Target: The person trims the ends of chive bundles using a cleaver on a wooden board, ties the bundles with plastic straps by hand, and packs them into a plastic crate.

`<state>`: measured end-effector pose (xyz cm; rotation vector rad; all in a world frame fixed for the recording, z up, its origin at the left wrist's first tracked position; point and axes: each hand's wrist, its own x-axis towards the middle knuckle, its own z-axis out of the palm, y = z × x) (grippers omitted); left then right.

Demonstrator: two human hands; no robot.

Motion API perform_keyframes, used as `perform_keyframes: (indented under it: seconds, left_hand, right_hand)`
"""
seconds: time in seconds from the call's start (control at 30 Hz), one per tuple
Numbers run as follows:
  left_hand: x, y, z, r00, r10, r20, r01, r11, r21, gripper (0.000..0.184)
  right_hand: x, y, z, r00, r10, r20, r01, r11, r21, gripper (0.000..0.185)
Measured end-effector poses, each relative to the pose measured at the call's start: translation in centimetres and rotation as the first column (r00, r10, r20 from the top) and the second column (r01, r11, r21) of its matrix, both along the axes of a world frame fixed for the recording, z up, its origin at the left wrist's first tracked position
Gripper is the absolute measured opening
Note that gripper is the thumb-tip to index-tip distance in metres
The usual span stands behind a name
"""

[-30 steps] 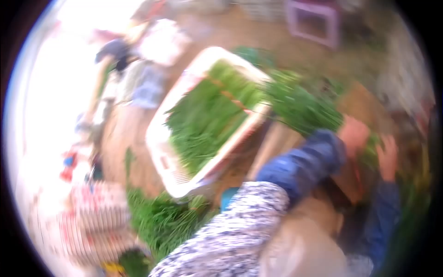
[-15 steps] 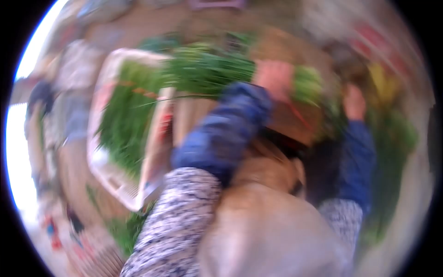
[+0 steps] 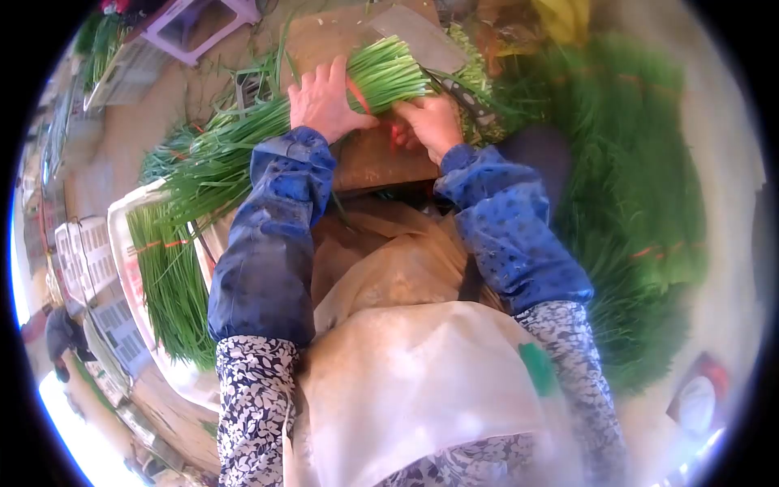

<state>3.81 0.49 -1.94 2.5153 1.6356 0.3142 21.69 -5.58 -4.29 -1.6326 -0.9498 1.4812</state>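
A long bundle of green stalks lies across a brown board, its pale cut ends toward the right. My left hand rests on the bundle with its fingers spread, the thumb beside a red band around the stalks. My right hand is closed at the near side of the bundle, its fingertips pinching the red band. Just right of the bundle's ends lies a dark blade with a dotted part. A flat grey plate sits on the board behind them.
A white crate with banded green stalks stands at the left. Large piles of banded greens lie at the right. A purple stool is at the top left, a yellow bag at the top right. Small trimmings lie near the blade.
The view has swung right. My right hand has moved from the greens at the right to the bundle and closed at the red band. My left hand's fingers are now spread on the stalks.
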Motion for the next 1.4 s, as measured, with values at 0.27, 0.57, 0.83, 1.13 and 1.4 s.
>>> perform_keyframes:
  seconds: [0.27,0.57,0.83,1.13,1.4]
  left_hand:
    - [0.1,-0.4,0.6,0.999,0.021,-0.028,-0.023,0.998,-0.063,0.103]
    - [-0.2,-0.5,-0.1,0.999,0.001,-0.032,0.0,1.0,0.025,0.11]
    - [0.2,0.0,0.4,0.999,0.008,-0.034,-0.009,0.999,-0.049,0.099]
    - [-1.9,3.8,11.8,0.738,0.027,0.674,0.047,0.995,-0.091,0.077]
    - [-6.1,-1.5,20.1,-0.144,-0.115,0.983,0.2,0.969,0.143,0.073]
  right_hand:
    - [8.4,1.7,1.9,0.966,-0.259,-0.014,0.254,0.934,0.252,0.025]
    - [1.2,4.9,2.8,0.621,-0.205,0.757,-0.39,0.756,0.525,0.025]
    - [3.1,6.7,1.1,0.712,-0.345,0.611,-0.173,0.758,0.629,0.024]
    - [12.2,3.1,7.1,0.796,-0.447,0.409,0.144,0.795,0.589,0.042]
    - [2.7,-1.0,19.7,0.928,-0.364,0.078,0.032,0.285,0.958,0.047]
